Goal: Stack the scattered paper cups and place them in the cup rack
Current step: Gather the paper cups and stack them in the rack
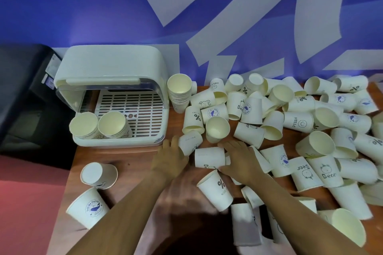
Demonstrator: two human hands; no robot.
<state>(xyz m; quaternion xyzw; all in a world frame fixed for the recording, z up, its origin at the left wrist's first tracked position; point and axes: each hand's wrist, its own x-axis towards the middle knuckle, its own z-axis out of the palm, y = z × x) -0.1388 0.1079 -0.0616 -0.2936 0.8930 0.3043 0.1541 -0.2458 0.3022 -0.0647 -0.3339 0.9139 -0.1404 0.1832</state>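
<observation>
Starting at the left, the cup rack (112, 97) sits with its lid raised, and two short stacks (99, 126) of nested cups already stand at the front of its slatted tray. Just beside its right wall stands a taller stack (179, 93), upright on the wooden table (132, 163) and not yet racked. Two loose cups (93, 192) lie on their sides at the near left edge of the table.

The left hand (171, 155) lies with its fingers fairly straight against a tipped cup (189, 144); I cannot tell whether it has actually taken hold. The right hand (238, 158) is spread, palm down, over a cup lying on its side (209, 158), pressing or touching rather than clearly gripping.

Everything to the right is the scattered pile (290, 126) — white paper cups with pale cream insides, printed with "Bear", "HELLO", a percent sign or a blue round badge, lying at every angle, some mouth up, some base up, many overlapping.

The risks look plain. These cups are light and thin-walled, so a flat press could dent a rim and make it jam when nested. A sweeping reach could roll cups off the near edge — several already sit close to it. The free-standing stack beside the rack would likely topple if knocked in passing.
</observation>
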